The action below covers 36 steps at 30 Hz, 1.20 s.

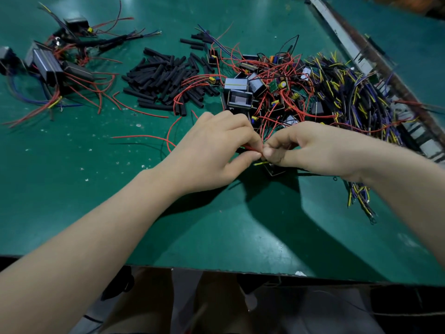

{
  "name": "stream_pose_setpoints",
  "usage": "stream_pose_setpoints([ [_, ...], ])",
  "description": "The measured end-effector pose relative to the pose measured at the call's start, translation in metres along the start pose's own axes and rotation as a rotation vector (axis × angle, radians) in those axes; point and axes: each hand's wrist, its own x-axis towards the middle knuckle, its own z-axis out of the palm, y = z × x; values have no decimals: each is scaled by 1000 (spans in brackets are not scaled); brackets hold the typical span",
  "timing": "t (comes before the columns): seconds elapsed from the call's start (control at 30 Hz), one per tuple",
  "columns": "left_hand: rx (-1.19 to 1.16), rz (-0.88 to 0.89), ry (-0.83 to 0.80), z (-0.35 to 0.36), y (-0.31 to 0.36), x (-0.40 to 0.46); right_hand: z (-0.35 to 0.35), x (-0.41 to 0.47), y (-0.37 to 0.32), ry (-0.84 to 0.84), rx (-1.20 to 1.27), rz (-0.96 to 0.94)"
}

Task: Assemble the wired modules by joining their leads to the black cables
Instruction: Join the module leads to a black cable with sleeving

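Green worktop [72, 165] near its front edge: your left hand [212, 150] and right hand [310, 148] meet, both pinching a red lead [250, 148] above a module [274, 170]. Loosen either pinch and the joint may slip.

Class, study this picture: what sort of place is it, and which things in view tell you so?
Probably an electronics assembly bench in a workshop: a green work mat, a heap of short black sleeving tubes, and a pile of small boxy modules with red leads.
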Motion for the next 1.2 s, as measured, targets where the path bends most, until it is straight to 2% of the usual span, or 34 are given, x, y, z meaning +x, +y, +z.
stream_pose_setpoints([
  [0.13,-144,-116,-26,1,1,2,13,-9,12,306,144,-86],
  [0.2,-199,-139,-26,1,1,2,21,-14,20,504,116,-127],
  [0.3,-247,-169,-32,2,0,2,36,-21,29,776,-182,-244],
  [0.43,-270,-212,-43,3,-1,3,50,-26,36,963,-619,-426],
  [0.53,-280,-248,-47,2,-1,3,58,-23,32,996,-710,-502],
  [0.63,-285,-276,-61,1,0,4,64,-20,31,1056,-739,-484],
  [0.83,-254,-268,-73,1,0,5,69,-16,30,1123,-712,-455],
  [1.2,-229,-245,-66,0,-1,5,72,-7,28,1131,-608,-425],
])
